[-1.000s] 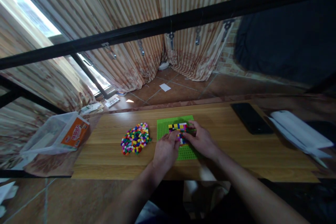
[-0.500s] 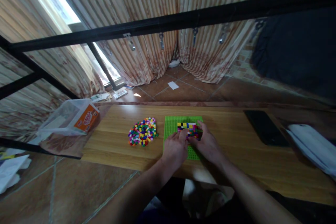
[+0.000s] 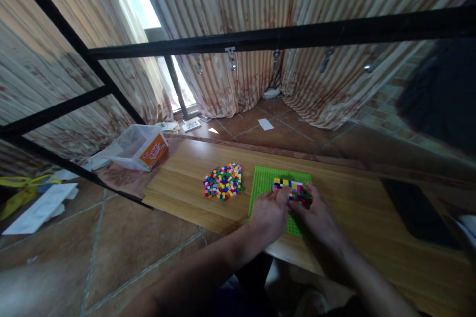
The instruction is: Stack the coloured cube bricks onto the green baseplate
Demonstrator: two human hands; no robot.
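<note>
A green studded baseplate (image 3: 265,182) lies on the wooden table (image 3: 193,168). A patch of small coloured bricks (image 3: 292,189) is built on its far right part. My left hand (image 3: 269,213) rests on the plate's near side, fingers curled, with the fingertips pinched against the near edge of the brick patch. My right hand (image 3: 316,213) lies beside it on the right, its fingers bent over the right end of the patch. Whether either hand holds a loose brick is hidden. A heap of loose coloured bricks (image 3: 223,182) sits left of the plate.
A clear plastic box with an orange label (image 3: 139,146) stands at the table's far left end. A black phone (image 3: 416,212) lies at the right. A black metal frame (image 3: 297,34) crosses overhead. Striped curtains, a window and papers on the tiled floor lie beyond.
The view has swung to the left and tilted, so the table now sits further right. Both hands stay on the brick patch, fingers shifting only slightly.
</note>
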